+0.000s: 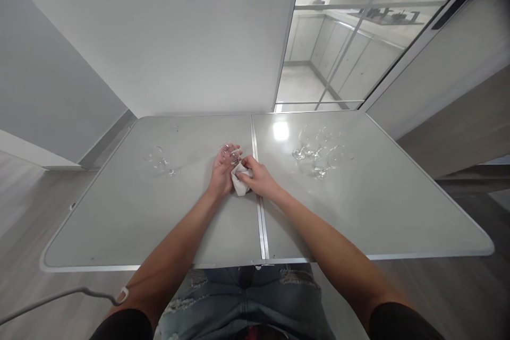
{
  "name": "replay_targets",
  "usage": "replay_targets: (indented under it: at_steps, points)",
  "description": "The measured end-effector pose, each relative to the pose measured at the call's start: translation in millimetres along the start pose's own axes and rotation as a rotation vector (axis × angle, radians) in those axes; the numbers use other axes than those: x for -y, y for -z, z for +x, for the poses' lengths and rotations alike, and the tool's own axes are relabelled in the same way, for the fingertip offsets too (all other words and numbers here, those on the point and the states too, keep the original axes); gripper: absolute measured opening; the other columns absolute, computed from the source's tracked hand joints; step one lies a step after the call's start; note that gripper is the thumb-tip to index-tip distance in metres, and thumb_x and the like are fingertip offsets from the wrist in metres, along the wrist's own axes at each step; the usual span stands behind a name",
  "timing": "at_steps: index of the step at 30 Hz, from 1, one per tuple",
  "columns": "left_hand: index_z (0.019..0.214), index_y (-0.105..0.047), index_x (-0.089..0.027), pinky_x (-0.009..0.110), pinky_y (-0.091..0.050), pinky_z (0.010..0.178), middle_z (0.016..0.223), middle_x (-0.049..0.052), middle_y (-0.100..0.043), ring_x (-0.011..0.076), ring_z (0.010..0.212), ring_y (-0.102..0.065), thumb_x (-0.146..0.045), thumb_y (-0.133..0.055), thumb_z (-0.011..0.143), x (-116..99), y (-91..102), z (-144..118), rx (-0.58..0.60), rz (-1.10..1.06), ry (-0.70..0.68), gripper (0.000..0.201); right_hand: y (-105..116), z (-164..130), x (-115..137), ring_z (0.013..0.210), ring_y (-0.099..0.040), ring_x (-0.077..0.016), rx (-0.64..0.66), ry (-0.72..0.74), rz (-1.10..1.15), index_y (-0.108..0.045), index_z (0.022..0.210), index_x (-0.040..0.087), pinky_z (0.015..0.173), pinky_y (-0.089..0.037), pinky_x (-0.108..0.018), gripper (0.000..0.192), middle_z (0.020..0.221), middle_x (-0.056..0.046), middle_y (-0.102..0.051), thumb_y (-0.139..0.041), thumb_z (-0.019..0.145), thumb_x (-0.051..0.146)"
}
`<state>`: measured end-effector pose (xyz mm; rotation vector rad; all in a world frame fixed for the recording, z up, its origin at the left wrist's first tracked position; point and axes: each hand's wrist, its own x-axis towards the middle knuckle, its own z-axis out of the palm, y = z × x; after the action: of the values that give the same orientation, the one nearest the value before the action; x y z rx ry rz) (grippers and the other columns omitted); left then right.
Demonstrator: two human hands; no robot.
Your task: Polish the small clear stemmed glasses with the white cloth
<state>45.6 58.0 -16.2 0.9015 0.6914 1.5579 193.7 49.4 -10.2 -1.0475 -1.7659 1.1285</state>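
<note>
Mid-counter (159,223), smooth grey with a metal seam: left hand (221,172) cupped around a clear glass (231,153), right hand (258,176) pinching a crumpled white cloth (240,180) against it, seemingly at the bowl; more stemmed glasses (319,151) grouped right, another (161,162) left.

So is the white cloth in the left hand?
No, the right hand grips the white cloth, while the left hand holds a clear wine glass.
</note>
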Motion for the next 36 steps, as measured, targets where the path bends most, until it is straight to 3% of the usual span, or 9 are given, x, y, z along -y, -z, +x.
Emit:
replay_targets:
  at_steps: [4, 9, 12, 18, 21, 25, 31, 33, 36]
  points:
    - [0.122, -0.062, -0.025, 0.035, -0.05, 0.099, 0.132, 0.01, -0.062, 0.0199, 0.111, -0.066, -0.051, -0.08, 0.078, -2.4, -2.9, -2.4, 0.041, -0.018, 0.03, 0.054, 2.1, 1.9, 5.6, 0.078, -0.057, -0.0173, 0.019, 0.003, 0.123, -0.064, 0.095, 0.022, 0.073, -0.042, -0.028, 0.02, 0.085, -0.001, -0.066, -0.061, 0.088, 0.041]
    - [0.125, -0.063, -0.025, 0.04, -0.052, 0.099, 0.138, 0.011, -0.059, 0.0236, 0.111, -0.065, -0.06, -0.076, 0.077, -10.4, -2.5, -4.0, 0.139, -0.074, 0.108, 0.06, 9.5, 5.4, 5.1, 0.063, -0.056, -0.016, 0.211, -0.302, 0.697, -0.064, 0.079, 0.017, 0.062, -0.043, -0.029, 0.038, 0.071, -0.002, -0.063, -0.071, 0.078, 0.055]
    - [0.125, -0.064, -0.024, 0.041, -0.052, 0.1, 0.138, 0.011, -0.059, 0.0238, 0.111, -0.065, -0.056, -0.078, 0.077, -10.3, -3.5, -5.0, 0.146, -0.089, 0.114, 0.059, 12.5, 5.7, 4.8, 0.061, -0.055, -0.0154, 0.276, -0.339, 0.721, -0.064, 0.08, 0.017, 0.059, -0.043, -0.029, 0.04, 0.069, -0.002, -0.063, -0.074, 0.076, 0.056]
    - [0.123, -0.063, -0.024, 0.039, -0.049, 0.105, 0.134, 0.011, -0.061, 0.0231, 0.115, -0.064, -0.05, -0.081, 0.076, -5.3, -5.5, -2.5, 0.093, -0.03, 0.044, 0.056, 13.0, 2.8, 9.5, 0.063, -0.048, -0.0152, -0.026, 0.043, -0.03, -0.064, 0.083, 0.022, 0.066, -0.034, -0.028, 0.016, 0.07, 0.0, -0.059, -0.064, 0.087, 0.038]
    - [0.123, -0.062, -0.025, 0.039, -0.049, 0.104, 0.136, 0.012, -0.06, 0.0237, 0.117, -0.064, -0.05, -0.081, 0.076, -5.1, -5.8, -1.6, 0.115, -0.031, 0.048, 0.056, 12.2, 4.2, 5.7, 0.057, -0.039, -0.0144, -0.121, 0.072, -0.125, -0.055, 0.071, 0.023, 0.062, -0.03, -0.029, 0.028, 0.06, 0.002, -0.048, -0.051, 0.095, 0.037]
    - [0.122, -0.062, -0.025, 0.042, -0.048, 0.107, 0.136, 0.012, -0.06, 0.0242, 0.118, -0.063, -0.051, -0.081, 0.076, -5.4, -6.4, -1.3, 0.131, -0.07, 0.062, 0.056, 13.1, 10.7, -7.8, 0.06, -0.041, -0.0136, -0.239, -0.014, 0.124, -0.051, 0.067, 0.022, 0.059, -0.033, -0.026, 0.039, 0.062, 0.002, -0.048, -0.048, 0.096, 0.047]
    - [0.118, -0.06, -0.028, 0.042, -0.04, 0.118, 0.133, 0.007, -0.059, 0.0198, 0.122, -0.061, -0.046, -0.084, 0.075, -5.8, -1.5, 4.6, 0.036, -0.169, -0.079, 0.053, 19.2, 16.8, -18.9, 0.075, -0.059, -0.014, -0.685, -0.261, 0.69, -0.063, 0.086, 0.022, 0.068, -0.048, -0.025, 0.032, 0.083, 0.0, -0.066, -0.057, 0.091, 0.054]
    - [0.117, -0.057, -0.031, 0.041, -0.04, 0.118, 0.132, 0.005, -0.058, 0.0183, 0.122, -0.061, -0.044, -0.086, 0.074, -5.5, 0.0, 6.2, -0.003, -0.163, -0.132, 0.054, 17.5, 17.1, -15.1, 0.081, -0.064, -0.0156, -0.673, -0.294, 0.857, -0.063, 0.09, 0.023, 0.072, -0.052, -0.026, 0.029, 0.088, 0.0, -0.069, -0.063, 0.089, 0.052]
    - [0.118, -0.051, -0.034, 0.038, -0.044, 0.113, 0.126, 0.004, -0.059, 0.0181, 0.119, -0.063, -0.04, -0.09, 0.069, -4.3, -0.7, 6.6, 0.001, -0.07, -0.157, 0.063, 9.7, 16.0, -5.8, 0.082, -0.067, -0.0191, -0.463, -0.331, 1.002, -0.064, 0.091, 0.022, 0.07, -0.055, -0.03, 0.031, 0.087, -0.002, -0.072, -0.068, 0.085, 0.052]
